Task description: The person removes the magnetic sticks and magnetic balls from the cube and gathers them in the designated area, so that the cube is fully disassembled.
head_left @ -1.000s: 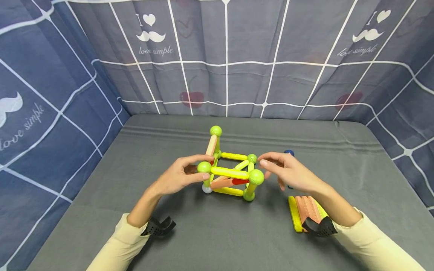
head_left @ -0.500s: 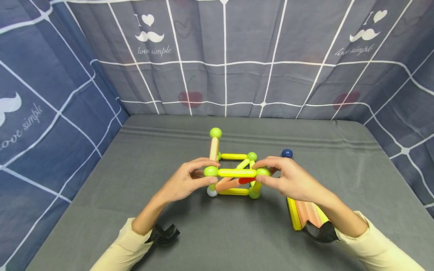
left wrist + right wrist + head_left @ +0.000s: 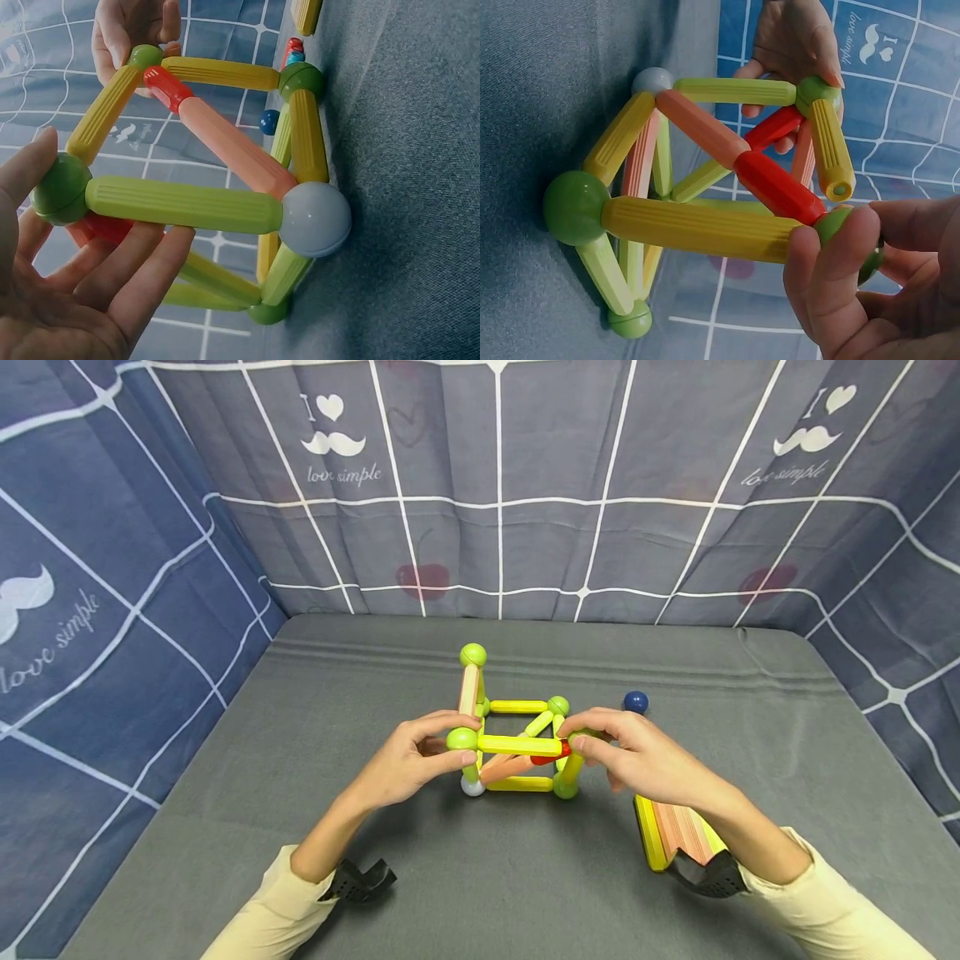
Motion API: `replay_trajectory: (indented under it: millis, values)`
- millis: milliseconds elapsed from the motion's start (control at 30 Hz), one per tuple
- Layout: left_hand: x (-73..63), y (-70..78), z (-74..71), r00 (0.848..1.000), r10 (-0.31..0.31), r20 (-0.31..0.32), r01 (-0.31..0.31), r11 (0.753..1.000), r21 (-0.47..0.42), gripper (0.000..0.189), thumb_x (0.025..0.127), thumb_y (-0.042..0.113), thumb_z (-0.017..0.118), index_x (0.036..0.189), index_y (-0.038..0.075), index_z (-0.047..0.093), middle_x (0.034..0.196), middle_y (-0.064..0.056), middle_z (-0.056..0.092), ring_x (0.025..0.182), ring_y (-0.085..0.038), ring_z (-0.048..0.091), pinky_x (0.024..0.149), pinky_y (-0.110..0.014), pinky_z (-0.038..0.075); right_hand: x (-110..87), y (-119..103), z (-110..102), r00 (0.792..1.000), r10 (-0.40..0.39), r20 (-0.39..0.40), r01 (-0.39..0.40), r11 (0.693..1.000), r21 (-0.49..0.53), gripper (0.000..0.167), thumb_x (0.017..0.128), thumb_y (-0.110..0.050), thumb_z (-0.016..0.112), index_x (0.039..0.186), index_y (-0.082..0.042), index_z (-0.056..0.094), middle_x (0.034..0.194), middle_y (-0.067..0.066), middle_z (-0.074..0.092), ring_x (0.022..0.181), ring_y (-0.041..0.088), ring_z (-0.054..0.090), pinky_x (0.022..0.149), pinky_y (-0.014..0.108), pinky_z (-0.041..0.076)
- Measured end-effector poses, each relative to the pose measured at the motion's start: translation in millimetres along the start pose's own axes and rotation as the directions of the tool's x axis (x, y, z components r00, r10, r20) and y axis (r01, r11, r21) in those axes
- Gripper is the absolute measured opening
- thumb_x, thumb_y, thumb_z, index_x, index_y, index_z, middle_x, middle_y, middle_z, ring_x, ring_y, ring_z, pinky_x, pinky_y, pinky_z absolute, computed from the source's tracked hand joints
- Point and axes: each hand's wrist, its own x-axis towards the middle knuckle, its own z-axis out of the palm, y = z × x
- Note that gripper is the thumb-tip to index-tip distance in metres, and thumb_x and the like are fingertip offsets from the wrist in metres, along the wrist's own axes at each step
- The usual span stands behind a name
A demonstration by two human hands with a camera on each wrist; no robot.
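Observation:
A frame of magnetic rods and balls stands on the grey cloth in the head view. My left hand (image 3: 408, 758) pinches the green ball (image 3: 61, 189) at its upper front left corner. A yellow rod (image 3: 520, 745) runs from that ball; in the right wrist view its other end stands free, apart from the right ball. My right hand (image 3: 633, 752) pinches the green ball (image 3: 845, 234) at the upper front right corner, partly hidden by its fingers. A red rod (image 3: 780, 187) meets this ball, in line with a salmon rod (image 3: 703, 129) reaching down to the white ball (image 3: 316, 219).
A dark blue ball (image 3: 635, 702) lies behind my right hand. Yellow and salmon rods (image 3: 675, 831) lie side by side near my right wrist. Behind the frame rises a grey-blue checked curtain (image 3: 540, 543). A green ball (image 3: 473, 656) tops the frame's rear left post.
My right hand has come in from the right and taken hold of the right corner ball. The frame has shifted slightly right. The top yellow rod's right end has parted from that ball.

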Motion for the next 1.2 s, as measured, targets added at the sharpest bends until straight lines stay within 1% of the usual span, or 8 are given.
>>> replay_trajectory:
  millis: [233,400,533,633,767,933,1133,1200]
  values:
    - [0.2,-0.7,0.5,1.000,0.015,0.004,-0.015,1.000,-0.003,0.034,0.090,0.003,0.071,0.124,0.003,0.065,0.126,-0.011,0.060,0.095,-0.025,0.066,0.081,-0.033,0.055,0.7,1.9,-0.3,0.999,-0.040,0.015,0.039,0.998,0.042,0.018,0.104,-0.012,0.051,0.111,-0.013,0.067,0.090,0.011,0.063,0.067,0.020,0.058,0.052,0.036,0.052]
    - [0.3,0.1,0.4,1.000,0.007,0.008,-0.007,1.000,-0.001,0.035,0.091,0.004,0.071,0.125,0.003,0.065,0.128,-0.011,0.059,0.097,-0.025,0.067,0.081,-0.034,0.055,1.6,4.1,-0.6,0.997,-0.076,0.019,0.074,0.992,0.103,0.018,0.103,-0.006,0.048,0.107,-0.009,0.066,0.089,0.014,0.060,0.072,0.022,0.059,0.053,0.034,0.052]
    - [0.7,1.7,0.6,1.000,0.001,0.011,-0.001,1.000,0.001,0.036,0.091,0.004,0.071,0.126,0.004,0.064,0.129,-0.011,0.058,0.095,-0.025,0.067,0.079,-0.033,0.055,0.9,6.1,-2.3,0.995,-0.099,-0.006,0.099,0.984,0.150,0.018,0.102,-0.002,0.048,0.105,-0.005,0.065,0.090,0.017,0.059,0.065,0.028,0.059,0.056,0.034,0.052]
    - [1.0,1.7,0.6,1.000,-0.005,0.010,0.005,1.000,-0.002,0.036,0.090,0.004,0.071,0.126,0.004,0.064,0.129,-0.011,0.058,0.094,-0.025,0.067,0.078,-0.032,0.055,-0.5,7.5,-3.9,0.992,-0.112,-0.053,0.118,0.982,0.146,0.018,0.100,0.000,0.050,0.106,-0.003,0.066,0.090,0.016,0.061,0.058,0.028,0.057,0.059,0.032,0.051]
    - [0.7,1.5,0.5,1.000,-0.013,0.008,0.013,1.000,-0.007,0.037,0.090,0.004,0.072,0.126,0.004,0.064,0.130,-0.011,0.058,0.093,-0.025,0.068,0.077,-0.032,0.055,-3.7,9.2,-6.5,0.989,-0.113,-0.100,0.125,0.984,0.124,0.017,0.099,0.000,0.053,0.107,-0.006,0.067,0.080,0.010,0.064,0.056,0.025,0.058,0.063,0.032,0.050]
    - [0.0,1.2,0.2,1.000,-0.018,0.000,0.018,1.000,-0.020,0.037,0.090,0.003,0.071,0.126,0.003,0.064,0.130,-0.012,0.057,0.094,-0.026,0.068,0.078,-0.032,0.055,-9.0,10.7,-11.7,0.989,-0.089,-0.122,0.103,0.988,0.119,0.016,0.100,-0.005,0.055,0.111,-0.007,0.067,0.066,0.007,0.061,0.059,0.025,0.061,0.064,0.032,0.050]
    - [-0.6,0.4,-0.7,1.000,-0.021,0.003,0.022,0.999,-0.028,0.038,0.090,0.003,0.070,0.127,0.001,0.063,0.130,-0.012,0.057,0.094,-0.026,0.068,0.078,-0.031,0.055,-24.0,20.1,-25.3,0.982,0.017,-0.187,0.010,0.990,0.143,0.019,0.102,-0.014,0.055,0.118,-0.005,0.062,0.077,0.014,0.064,0.059,0.026,0.060,0.054,0.032,0.048]
    - [-0.6,0.2,-1.1,1.000,-0.024,0.005,0.024,0.999,-0.028,0.038,0.090,0.003,0.070,0.128,0.000,0.062,0.130,-0.013,0.058,0.093,-0.026,0.068,0.077,-0.031,0.055,-30.2,27.6,-31.1,0.974,0.051,-0.219,-0.020,0.990,0.142,0.022,0.102,-0.016,0.056,0.120,-0.004,0.060,0.081,0.015,0.065,0.059,0.027,0.060,0.057,0.031,0.049]
